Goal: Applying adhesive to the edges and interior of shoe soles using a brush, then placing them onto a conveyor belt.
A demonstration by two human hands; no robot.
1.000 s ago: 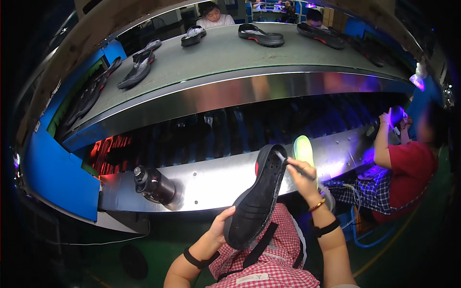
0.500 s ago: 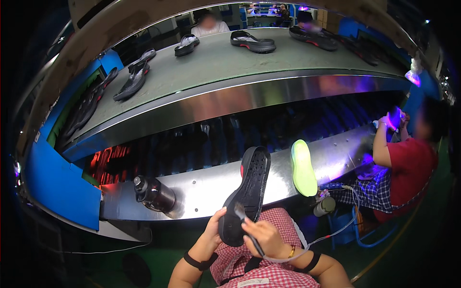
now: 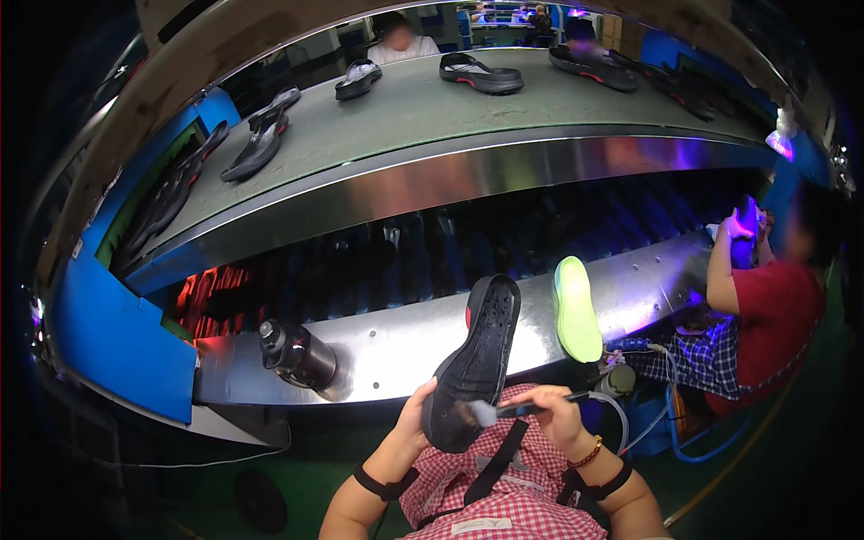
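My left hand grips the heel end of a black shoe sole by its left edge. The sole is tilted with its hollow inner side up and has a small red patch on its left side. In my right hand is a brush with a dark handle, held nearly level. Its pale bristles lie at the heel area of the sole, seemingly against it. A clear tube runs from the handle's right end. A bright yellow-green shoe sole lies on the metal ledge to the right.
A dark bottle stands on the metal ledge at left. Beyond a dark slot with red glow, a green conveyor belt carries several black soles. A co-worker in red sits at right under purple light; another person is across.
My right hand has moved right and turned the brush from steep to nearly level, its bristles now lower on the heel. My left hand still holds the sole. The view has shifted slightly.
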